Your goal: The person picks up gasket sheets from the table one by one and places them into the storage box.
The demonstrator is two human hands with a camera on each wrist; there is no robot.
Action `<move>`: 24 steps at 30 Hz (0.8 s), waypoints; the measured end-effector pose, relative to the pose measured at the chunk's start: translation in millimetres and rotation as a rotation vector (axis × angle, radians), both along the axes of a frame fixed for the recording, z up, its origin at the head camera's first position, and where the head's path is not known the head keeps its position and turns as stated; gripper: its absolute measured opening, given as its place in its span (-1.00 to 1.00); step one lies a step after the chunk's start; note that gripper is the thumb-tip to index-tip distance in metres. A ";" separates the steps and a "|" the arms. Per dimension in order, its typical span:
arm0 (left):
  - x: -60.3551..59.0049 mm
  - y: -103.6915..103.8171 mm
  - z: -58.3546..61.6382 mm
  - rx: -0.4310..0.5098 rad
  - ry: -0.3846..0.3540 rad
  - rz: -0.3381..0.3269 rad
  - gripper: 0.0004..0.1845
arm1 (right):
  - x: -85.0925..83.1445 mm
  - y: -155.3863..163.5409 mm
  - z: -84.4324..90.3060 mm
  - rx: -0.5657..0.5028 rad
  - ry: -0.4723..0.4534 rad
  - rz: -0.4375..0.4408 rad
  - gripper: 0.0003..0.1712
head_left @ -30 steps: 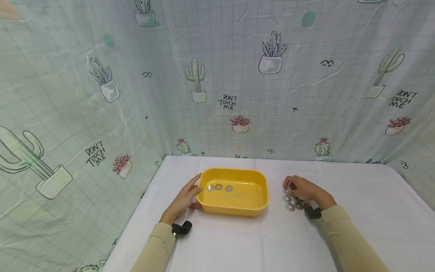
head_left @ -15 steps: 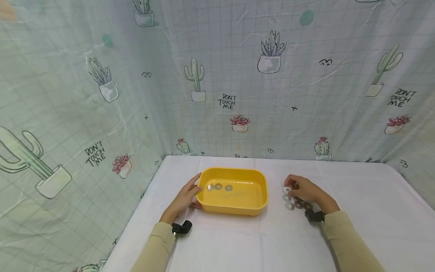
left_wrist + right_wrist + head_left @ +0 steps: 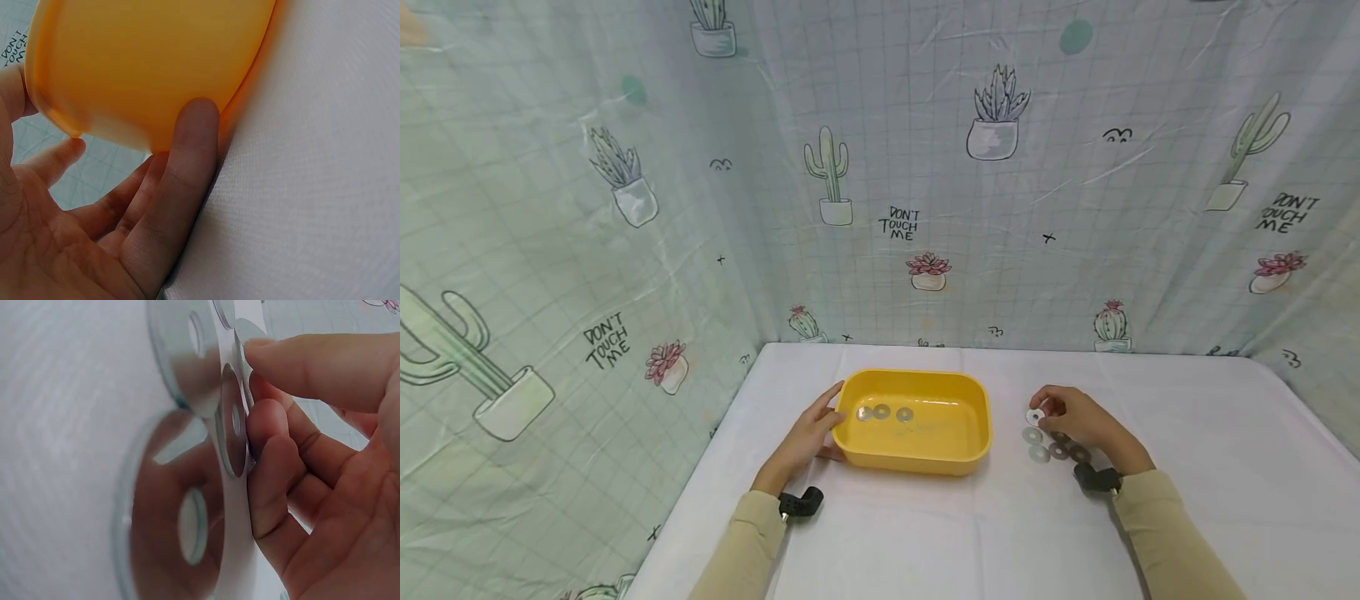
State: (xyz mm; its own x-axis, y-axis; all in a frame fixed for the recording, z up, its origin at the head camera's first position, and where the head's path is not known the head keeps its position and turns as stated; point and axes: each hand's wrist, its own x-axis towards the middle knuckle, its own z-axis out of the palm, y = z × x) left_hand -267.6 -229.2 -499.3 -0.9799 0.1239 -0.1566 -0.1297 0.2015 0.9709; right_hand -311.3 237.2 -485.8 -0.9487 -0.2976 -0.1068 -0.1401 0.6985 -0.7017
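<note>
Right hand (image 3: 1075, 419) pinching one flat silver metal washer (image 3: 1036, 416) at its fingertips, lifted just above four more washers (image 3: 1054, 446) lying on the white table (image 3: 925, 533). Left hand (image 3: 805, 440) relaxed, fingers straight against the yellow plastic tub (image 3: 917, 458), steadying its left wall.

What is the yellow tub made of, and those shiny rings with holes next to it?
The yellow tub looks like smooth moulded plastic: one even colour, rounded corners, and light glows through its wall in the left wrist view. The rings look like polished metal washers, probably steel: flat and thin, and they mirror their surroundings in the right wrist view. The right hand pinches one washer.
</note>
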 end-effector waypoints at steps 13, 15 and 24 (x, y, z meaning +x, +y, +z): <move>1.4 -1.4 0.7 0.005 0.000 -0.003 -0.36 | -1.5 0.0 -0.2 0.001 -0.004 -0.039 -0.73; 1.4 -1.5 0.2 0.006 0.000 -0.003 -0.36 | -2.5 0.1 -1.1 -0.010 -0.015 -0.048 -0.74; 2.2 -1.2 1.1 -0.003 -0.003 0.002 -0.36 | -3.8 2.1 2.2 -0.054 0.002 -0.090 -0.77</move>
State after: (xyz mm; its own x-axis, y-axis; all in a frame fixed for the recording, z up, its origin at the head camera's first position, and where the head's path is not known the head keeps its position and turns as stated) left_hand -265.4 -230.4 -498.2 -0.9796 0.1211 -0.1602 -0.1333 0.2043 0.9698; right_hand -315.1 239.2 -483.7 -0.9720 -0.2163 -0.0913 -0.0796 0.6695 -0.7386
